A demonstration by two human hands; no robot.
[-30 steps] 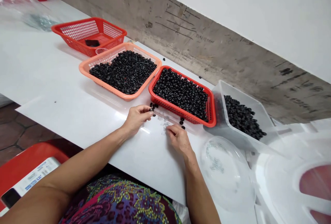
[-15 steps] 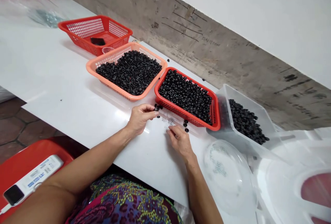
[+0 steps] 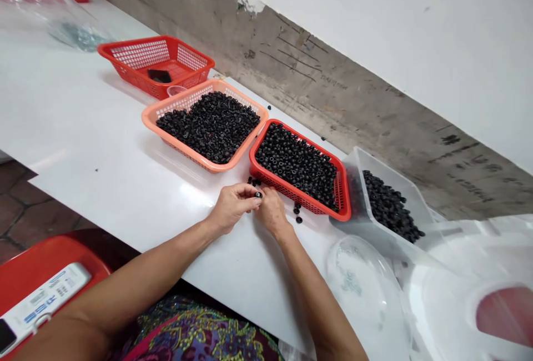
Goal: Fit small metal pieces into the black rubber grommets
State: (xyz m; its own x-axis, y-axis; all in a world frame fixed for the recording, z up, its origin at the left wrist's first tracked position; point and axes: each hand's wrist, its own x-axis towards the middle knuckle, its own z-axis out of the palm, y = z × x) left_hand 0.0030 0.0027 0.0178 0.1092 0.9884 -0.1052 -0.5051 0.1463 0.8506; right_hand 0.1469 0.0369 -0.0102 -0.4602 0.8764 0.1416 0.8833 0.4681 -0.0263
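Observation:
My left hand (image 3: 233, 207) pinches a small black ring-shaped bead (image 3: 258, 195) between its fingertips. My right hand (image 3: 271, 212) is bunched against it, and its fingers are partly hidden. Just beyond them, a few loose beads (image 3: 254, 181) lie on the white table (image 3: 104, 128) by a red basket (image 3: 287, 191) full of black beads. Several more loose beads (image 3: 297, 212) rest to the right of my right hand. An orange basket (image 3: 179, 147) of the same beads stands to the left of the red one.
A clear plastic tub (image 3: 387, 169) of black beads stands at the right, with a clear round lid (image 3: 362, 289) in front of it. Farther left is a red basket (image 3: 156, 53) holding a small black object. A stained wall runs behind the table.
My right hand has moved left and now meets my left hand at the bead. Before, the hands were apart, with loose beads and the table between them.

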